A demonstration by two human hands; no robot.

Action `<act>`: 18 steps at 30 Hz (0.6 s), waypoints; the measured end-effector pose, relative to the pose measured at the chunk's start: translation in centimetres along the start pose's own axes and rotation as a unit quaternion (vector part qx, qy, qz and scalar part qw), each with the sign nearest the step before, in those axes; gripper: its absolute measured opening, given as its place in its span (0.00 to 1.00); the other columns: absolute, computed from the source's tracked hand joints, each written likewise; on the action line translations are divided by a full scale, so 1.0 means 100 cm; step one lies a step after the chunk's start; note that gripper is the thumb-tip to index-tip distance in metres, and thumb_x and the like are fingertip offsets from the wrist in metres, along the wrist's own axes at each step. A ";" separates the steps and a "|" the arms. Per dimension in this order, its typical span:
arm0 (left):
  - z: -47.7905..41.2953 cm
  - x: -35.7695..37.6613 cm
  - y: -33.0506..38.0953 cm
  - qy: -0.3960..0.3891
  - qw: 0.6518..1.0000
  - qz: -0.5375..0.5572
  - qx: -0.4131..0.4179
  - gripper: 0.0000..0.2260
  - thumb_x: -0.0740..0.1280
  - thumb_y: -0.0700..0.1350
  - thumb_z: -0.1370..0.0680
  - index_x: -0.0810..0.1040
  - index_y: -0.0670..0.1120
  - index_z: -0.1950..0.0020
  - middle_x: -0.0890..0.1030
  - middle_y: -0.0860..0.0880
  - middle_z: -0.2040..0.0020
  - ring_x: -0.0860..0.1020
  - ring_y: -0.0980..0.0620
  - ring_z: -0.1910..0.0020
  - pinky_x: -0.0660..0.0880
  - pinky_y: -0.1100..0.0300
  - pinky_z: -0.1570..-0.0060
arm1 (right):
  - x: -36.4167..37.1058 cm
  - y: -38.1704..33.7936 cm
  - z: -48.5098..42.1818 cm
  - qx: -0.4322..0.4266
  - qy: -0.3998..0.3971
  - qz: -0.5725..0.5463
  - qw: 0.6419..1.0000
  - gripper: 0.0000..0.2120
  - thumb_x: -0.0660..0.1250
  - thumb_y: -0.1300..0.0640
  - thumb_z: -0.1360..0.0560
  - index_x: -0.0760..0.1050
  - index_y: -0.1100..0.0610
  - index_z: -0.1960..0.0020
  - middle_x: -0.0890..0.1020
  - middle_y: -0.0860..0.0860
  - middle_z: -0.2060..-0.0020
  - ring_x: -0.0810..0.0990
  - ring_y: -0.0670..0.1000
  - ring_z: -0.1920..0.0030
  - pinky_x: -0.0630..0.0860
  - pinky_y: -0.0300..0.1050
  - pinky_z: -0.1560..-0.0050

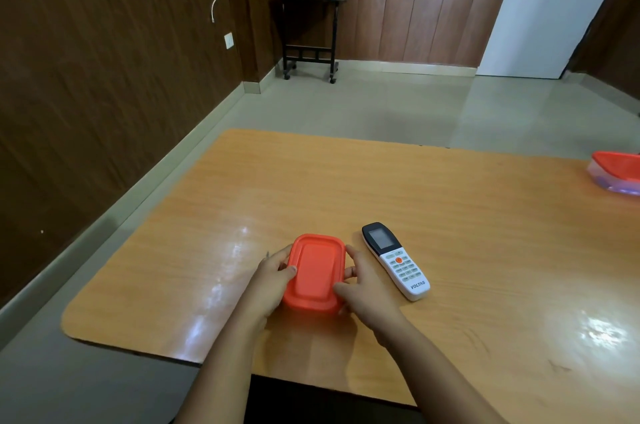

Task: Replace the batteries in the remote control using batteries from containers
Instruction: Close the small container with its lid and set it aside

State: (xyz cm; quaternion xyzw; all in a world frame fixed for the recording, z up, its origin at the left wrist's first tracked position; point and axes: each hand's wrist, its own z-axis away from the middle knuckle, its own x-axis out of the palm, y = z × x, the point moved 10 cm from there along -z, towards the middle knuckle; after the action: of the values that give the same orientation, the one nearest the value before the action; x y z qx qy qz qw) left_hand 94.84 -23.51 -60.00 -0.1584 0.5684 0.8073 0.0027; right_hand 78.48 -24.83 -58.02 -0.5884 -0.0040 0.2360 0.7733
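Box (314, 273) with orange lid still on, sitting on table (485, 215) near its front edge, long side running away from the camera. Contents hidden under the opaque lid; batteries presumably inside, going by the task. Held from both sides: left hand (272, 280) curled around the left wall, thumb tip resting on the lid's left rim, other fingers wrapped out of view behind the side. Right hand (367, 288) cupped against the right wall, fingers bent and close together, tips tucked at the lid's right edge, as if hunting for a lip to lift. Likely step: prying the lid off.

To do it well: keep the left hand pressing the body down onto the wood, and peel with the right from one corner rather than pulling the whole rim at once. Lift slowly, lid kept level, since a snap-fit cover can pop free suddenly and scatter whatever lies loose inside. Set the lid aside on the bare wood to the left.

Remote (394, 261) lying face up just beside the right hand, not touching it, screen end away from the person. Second box (616, 174) at the far right edge of the table, well apart, partly cut off by the frame.
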 end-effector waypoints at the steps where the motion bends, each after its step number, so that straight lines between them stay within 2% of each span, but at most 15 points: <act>1: 0.001 0.000 0.001 -0.002 1.000 0.004 -0.003 0.20 0.58 0.41 0.20 0.70 0.53 0.30 0.77 0.45 0.45 0.71 0.41 0.33 0.75 0.49 0.42 | 0.002 0.001 0.000 -0.001 0.000 0.004 1.000 0.36 0.63 0.64 0.29 0.55 0.47 0.25 0.72 0.58 0.45 0.78 0.51 0.66 0.74 0.38 0.71; 3: 0.002 -0.001 0.005 0.017 1.000 0.009 -0.001 0.16 0.58 0.42 0.20 0.71 0.49 0.32 0.77 0.45 0.45 0.77 0.47 0.45 0.75 0.58 0.56 | 0.001 0.002 -0.001 -0.009 0.021 0.027 0.999 0.37 0.64 0.59 0.33 0.57 0.46 0.26 0.74 0.56 0.47 0.78 0.54 0.59 0.76 0.45 0.65; 4: 0.003 -0.003 0.009 0.041 0.999 0.011 0.006 0.14 0.59 0.45 0.20 0.73 0.47 0.35 0.77 0.45 0.44 0.77 0.48 0.48 0.73 0.59 0.59 | 0.000 0.002 -0.001 -0.012 0.032 0.034 0.999 0.37 0.64 0.57 0.35 0.59 0.47 0.27 0.75 0.56 0.49 0.79 0.55 0.57 0.77 0.49 0.61; 6: 0.005 -0.011 0.016 0.108 0.994 -0.017 0.027 0.12 0.59 0.51 0.20 0.74 0.46 0.42 0.77 0.46 0.44 0.76 0.49 0.49 0.71 0.58 0.58 | -0.001 0.000 0.001 -0.028 0.050 0.032 0.998 0.35 0.64 0.57 0.38 0.62 0.47 0.31 0.76 0.56 0.53 0.79 0.54 0.56 0.77 0.52 0.57; 9: 0.010 -0.011 0.027 0.163 0.982 -0.065 0.071 0.11 0.57 0.53 0.19 0.72 0.49 0.42 0.76 0.46 0.42 0.76 0.47 0.47 0.73 0.54 0.52 | -0.002 -0.008 0.007 -0.076 0.072 0.025 0.994 0.33 0.63 0.56 0.38 0.63 0.46 0.33 0.76 0.52 0.56 0.77 0.49 0.59 0.76 0.49 0.57; 11: 0.015 -0.003 0.034 0.148 0.985 -0.025 0.087 0.10 0.55 0.54 0.19 0.70 0.53 0.42 0.78 0.47 0.46 0.77 0.48 0.51 0.74 0.54 0.54 | -0.005 -0.011 0.006 -0.089 0.096 0.007 0.991 0.29 0.61 0.49 0.35 0.64 0.46 0.33 0.76 0.50 0.51 0.77 0.48 0.54 0.77 0.50 0.50; 13: 0.021 0.008 0.044 0.114 0.989 -0.002 0.099 0.08 0.55 0.53 0.19 0.69 0.54 0.43 0.78 0.49 0.55 0.76 0.53 0.60 0.73 0.61 0.62 | -0.010 -0.009 0.002 -0.073 0.109 -0.033 0.991 0.26 0.56 0.35 0.30 0.70 0.47 0.37 0.78 0.49 0.45 0.77 0.47 0.46 0.74 0.52 0.41; 15: 0.027 0.017 0.051 0.093 0.989 0.010 0.118 0.08 0.56 0.53 0.19 0.70 0.53 0.44 0.77 0.50 0.58 0.74 0.55 0.65 0.71 0.65 0.67 | -0.012 0.000 -0.001 -0.024 0.104 -0.108 0.988 0.30 0.49 0.29 0.27 0.77 0.49 0.46 0.83 0.49 0.49 0.81 0.48 0.48 0.75 0.52 0.40; 16: 0.028 0.021 0.051 0.087 0.989 0.033 0.117 0.09 0.57 0.55 0.20 0.71 0.52 0.46 0.77 0.49 0.57 0.74 0.55 0.65 0.71 0.63 0.65 | -0.012 0.006 -0.001 0.000 0.105 -0.147 0.984 0.32 0.48 0.28 0.27 0.79 0.50 0.50 0.84 0.51 0.53 0.82 0.49 0.50 0.77 0.52 0.42; 18: 0.028 0.026 0.043 0.078 0.991 0.076 0.082 0.24 0.57 0.67 0.26 0.74 0.47 0.48 0.78 0.48 0.58 0.76 0.51 0.62 0.74 0.55 0.60 | -0.013 0.014 0.001 0.026 0.125 -0.189 0.974 0.36 0.47 0.26 0.29 0.80 0.54 0.56 0.85 0.52 0.58 0.84 0.51 0.54 0.79 0.51 0.46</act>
State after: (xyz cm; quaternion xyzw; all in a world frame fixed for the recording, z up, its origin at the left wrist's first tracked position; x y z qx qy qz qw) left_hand 90.88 -22.91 -55.87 -0.1763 0.6415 0.7411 -0.0905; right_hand 76.79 -24.95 -58.88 -0.5819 -0.0123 0.0097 0.8131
